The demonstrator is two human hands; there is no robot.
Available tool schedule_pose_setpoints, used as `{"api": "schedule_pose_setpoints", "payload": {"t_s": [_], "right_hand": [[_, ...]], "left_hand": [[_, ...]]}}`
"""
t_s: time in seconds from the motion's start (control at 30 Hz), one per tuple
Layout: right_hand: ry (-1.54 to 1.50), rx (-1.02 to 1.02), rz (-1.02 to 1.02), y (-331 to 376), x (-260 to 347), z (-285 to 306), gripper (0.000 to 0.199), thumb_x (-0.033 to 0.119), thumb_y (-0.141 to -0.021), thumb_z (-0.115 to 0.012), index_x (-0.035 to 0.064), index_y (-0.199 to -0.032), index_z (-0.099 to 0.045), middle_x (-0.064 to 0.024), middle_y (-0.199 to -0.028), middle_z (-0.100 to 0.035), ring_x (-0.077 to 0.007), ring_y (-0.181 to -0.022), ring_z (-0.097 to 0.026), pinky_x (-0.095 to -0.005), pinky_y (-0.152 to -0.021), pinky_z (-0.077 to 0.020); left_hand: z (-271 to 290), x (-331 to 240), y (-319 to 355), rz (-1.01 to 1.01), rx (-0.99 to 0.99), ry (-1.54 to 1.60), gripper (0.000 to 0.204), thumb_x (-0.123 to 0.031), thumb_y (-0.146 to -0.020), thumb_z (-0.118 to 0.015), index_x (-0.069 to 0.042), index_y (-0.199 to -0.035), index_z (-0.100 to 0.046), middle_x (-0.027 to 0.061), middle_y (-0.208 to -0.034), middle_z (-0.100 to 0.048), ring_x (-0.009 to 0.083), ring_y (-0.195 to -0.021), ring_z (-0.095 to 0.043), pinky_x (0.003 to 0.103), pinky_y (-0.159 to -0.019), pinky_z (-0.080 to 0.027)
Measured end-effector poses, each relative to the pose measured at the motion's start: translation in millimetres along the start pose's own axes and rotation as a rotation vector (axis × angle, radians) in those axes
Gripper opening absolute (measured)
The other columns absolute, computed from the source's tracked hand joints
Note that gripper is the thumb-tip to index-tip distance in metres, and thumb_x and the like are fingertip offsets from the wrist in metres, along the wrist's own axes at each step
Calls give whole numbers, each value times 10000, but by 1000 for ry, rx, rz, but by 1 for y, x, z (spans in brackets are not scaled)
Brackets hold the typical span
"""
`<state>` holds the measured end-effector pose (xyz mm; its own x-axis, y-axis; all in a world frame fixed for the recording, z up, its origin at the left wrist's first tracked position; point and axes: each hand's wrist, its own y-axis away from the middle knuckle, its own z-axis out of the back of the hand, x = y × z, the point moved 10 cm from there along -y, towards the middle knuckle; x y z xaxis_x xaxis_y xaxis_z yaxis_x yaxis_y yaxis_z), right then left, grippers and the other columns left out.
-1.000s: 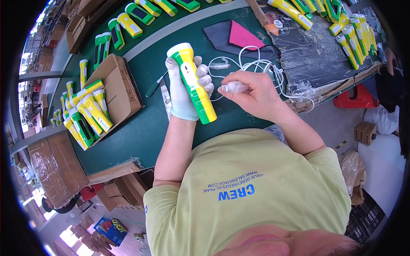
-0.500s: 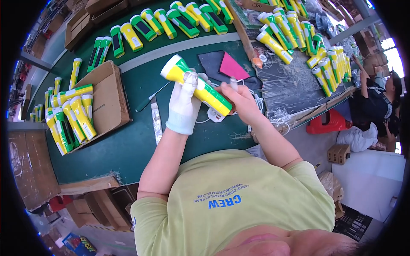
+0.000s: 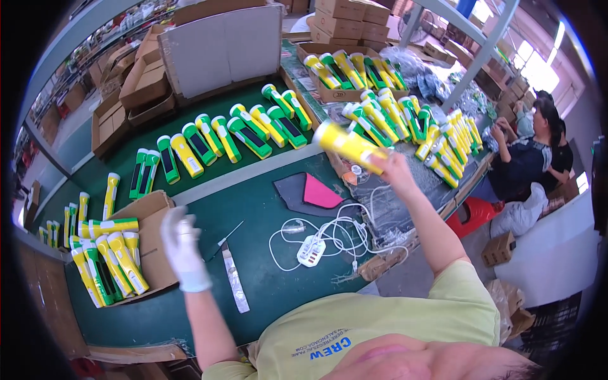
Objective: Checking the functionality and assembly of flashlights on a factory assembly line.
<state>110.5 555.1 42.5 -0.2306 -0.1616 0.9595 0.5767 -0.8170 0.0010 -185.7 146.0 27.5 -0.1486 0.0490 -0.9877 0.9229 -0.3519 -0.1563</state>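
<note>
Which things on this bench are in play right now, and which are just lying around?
In play:
right hand holding a yellow flashlight
gloved left hand, empty, raised over the green table

Lying about:
white power strip
pink pad
screwdriver
cardboard box of flashlights

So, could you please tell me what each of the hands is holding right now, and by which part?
The right hand grips a yellow flashlight by its handle end, lifted over the table. The gloved left hand is open and holds nothing.
</note>
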Motion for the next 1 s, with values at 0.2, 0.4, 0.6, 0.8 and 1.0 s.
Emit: {"api": "schedule_pose_setpoints", "payload": {"t_s": [0.2,0.4,0.6,0.8,1.0], "right_hand": [[903,-522,223,-103,8,128,601,387,-863,-619,44,-1342,-500,-209,-1238,-592,-367,-1117,-587,-424,-935,-462],[1082,-541,19,-128,-11,146,564,365,-831,-617,102,-1323,-539,-144,-1356,-514,-333,-1208,-532,-421,-993,-429],[779,-512,122,-99,-25,132,445,262,-762,-746,39,-1135,-650,-127,-1043,-695,-225,-922,-665,-331,-816,-503],[262,-417,357,-15,11,40,274,82,-753,-788,58,-754,-515,68,-683,-422,-38,-615,-357,-231,-531,-303],[356,-209,654,50,67,-61,393,93,-768,-795,44,-635,-428,-10,-615,-409,-104,-542,-366,-283,-492,-307]], "left_hand": [[146,-20,-25,-458,-473,-1115,515,-170,-886,-649,-32,-1344,-458,216,-1388,-440,364,-1286,-421,436,-1092,-324],[168,39,-40,-45,-293,-1480,680,-294,-857,-663,-50,-1422,-371,245,-1484,-321,412,-1371,-305,469,-1128,-275],[204,42,-44,80,-357,-1117,776,-225,-859,-675,-41,-1484,-253,205,-1448,-405,362,-1277,-461,375,-1077,-365],[213,68,-45,3,-189,-863,601,-114,-797,-727,-4,-1337,-487,137,-1122,-560,228,-980,-586,335,-866,-495],[54,-70,-8,-569,-124,-932,512,-58,-720,-698,14,-1206,-551,196,-1263,-532,382,-1162,-513,460,-1015,-391]]}}
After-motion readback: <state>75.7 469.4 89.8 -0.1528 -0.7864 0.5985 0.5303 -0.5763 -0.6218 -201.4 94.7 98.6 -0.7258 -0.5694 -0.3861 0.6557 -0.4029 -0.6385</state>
